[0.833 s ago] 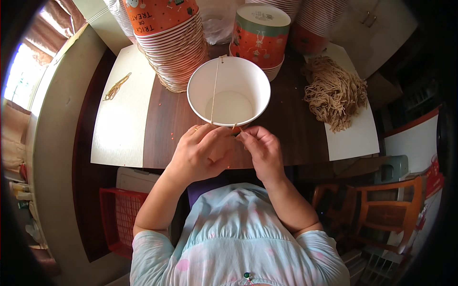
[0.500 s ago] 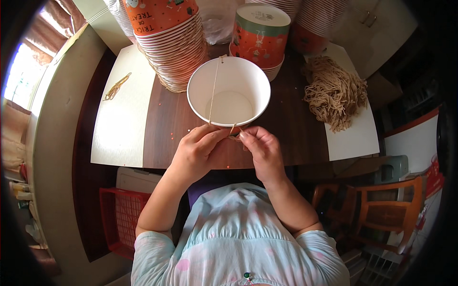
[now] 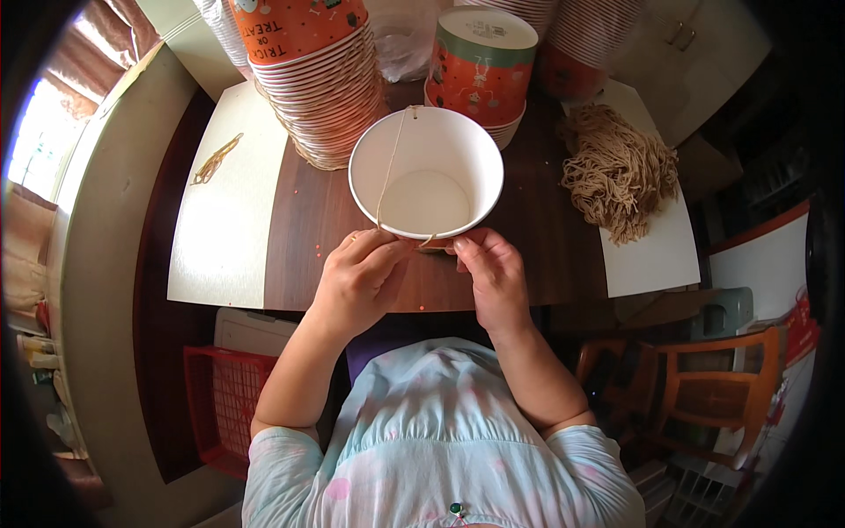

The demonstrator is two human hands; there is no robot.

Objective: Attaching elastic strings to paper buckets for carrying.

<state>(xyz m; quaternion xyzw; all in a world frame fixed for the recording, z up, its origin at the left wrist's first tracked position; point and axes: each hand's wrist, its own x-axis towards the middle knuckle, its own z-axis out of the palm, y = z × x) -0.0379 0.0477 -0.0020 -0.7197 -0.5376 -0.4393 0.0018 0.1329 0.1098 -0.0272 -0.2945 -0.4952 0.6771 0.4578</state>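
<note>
A paper bucket [image 3: 482, 189], white inside, stands mouth up in front of me. A thin tan cord [image 3: 392, 167] runs from a hole in its far rim, over the mouth, to the near rim. A short loop of the cord lies over the near rim between my hands. My left hand [image 3: 363, 273] is closed, fingertips pinching the cord just left of that loop. My right hand [image 3: 493, 273] is closed too, thumb and fingers pinching the cord against the bucket's near outer wall. The cord's ends are hidden behind the fingers and rim.
A tall stack of orange paper buckets [image 3: 321, 106] leans at the back left. An upturned orange bucket [image 3: 482, 75] sits behind mine. On white board at the right lies a heap of tan cords [image 3: 619, 172]; a few more cords [image 3: 216, 158] lie at the left.
The bucket has shifted slightly right. My right hand has moved a little right and up, tight to the rim, and the cord between my hands is drawn closer to the bucket.
</note>
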